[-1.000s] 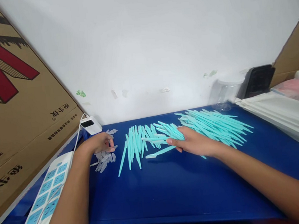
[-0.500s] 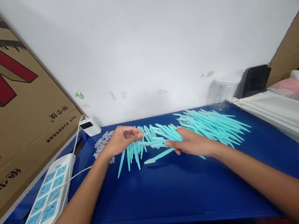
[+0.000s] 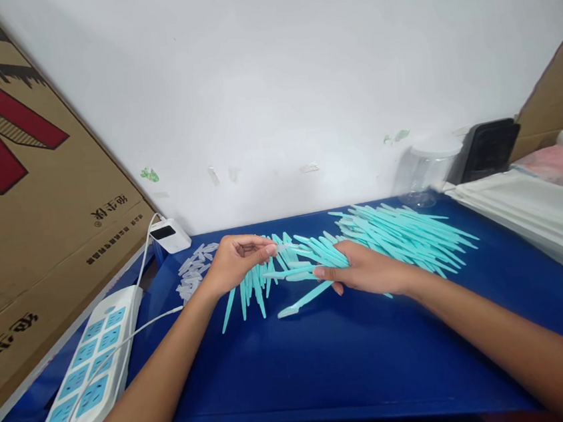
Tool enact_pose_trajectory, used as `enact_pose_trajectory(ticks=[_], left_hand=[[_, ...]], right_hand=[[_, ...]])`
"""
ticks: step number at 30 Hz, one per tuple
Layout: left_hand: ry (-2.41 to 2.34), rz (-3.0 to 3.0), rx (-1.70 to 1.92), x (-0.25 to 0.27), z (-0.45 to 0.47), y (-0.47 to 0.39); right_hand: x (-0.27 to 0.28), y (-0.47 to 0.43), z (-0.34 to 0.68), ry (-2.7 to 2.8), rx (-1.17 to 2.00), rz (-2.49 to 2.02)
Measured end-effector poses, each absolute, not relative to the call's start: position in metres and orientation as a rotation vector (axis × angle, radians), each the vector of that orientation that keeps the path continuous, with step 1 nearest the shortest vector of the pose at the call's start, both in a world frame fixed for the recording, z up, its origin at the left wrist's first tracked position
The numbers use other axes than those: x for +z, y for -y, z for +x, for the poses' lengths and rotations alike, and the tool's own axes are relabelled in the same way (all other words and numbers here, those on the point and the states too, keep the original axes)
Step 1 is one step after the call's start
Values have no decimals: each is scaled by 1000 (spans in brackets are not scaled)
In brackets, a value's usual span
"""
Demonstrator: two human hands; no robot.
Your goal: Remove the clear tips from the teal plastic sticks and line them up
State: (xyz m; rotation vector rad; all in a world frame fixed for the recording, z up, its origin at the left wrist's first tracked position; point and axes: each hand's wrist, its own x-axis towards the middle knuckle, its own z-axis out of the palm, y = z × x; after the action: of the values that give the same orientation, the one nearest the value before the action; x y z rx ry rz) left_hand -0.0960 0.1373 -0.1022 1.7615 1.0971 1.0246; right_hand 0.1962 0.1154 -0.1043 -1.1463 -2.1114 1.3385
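On the blue tabletop (image 3: 327, 360) against a white wall, the left hand (image 3: 236, 261) has come over from the clear plastic caps (image 3: 192, 272), fingertips pinched narrow at the tip of a slim turquoise plastic stick (image 3: 291, 272); the right hand (image 3: 368, 270) clasps a bundle of these beside the turquoise pile (image 3: 409, 232).

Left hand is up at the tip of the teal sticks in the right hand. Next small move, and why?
Probably close the left hand fingertips onto the tip of one teal stick: the right hand grips a bunch of sticks whose ends point at the left hand.
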Motion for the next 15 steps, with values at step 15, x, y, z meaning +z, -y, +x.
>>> enact_pose_trajectory(ticks=[15], left_hand=[[-1146, 1733, 1029, -98, -96, -137]], right_hand=[[-100, -114, 197, 2169, 1307, -1128]])
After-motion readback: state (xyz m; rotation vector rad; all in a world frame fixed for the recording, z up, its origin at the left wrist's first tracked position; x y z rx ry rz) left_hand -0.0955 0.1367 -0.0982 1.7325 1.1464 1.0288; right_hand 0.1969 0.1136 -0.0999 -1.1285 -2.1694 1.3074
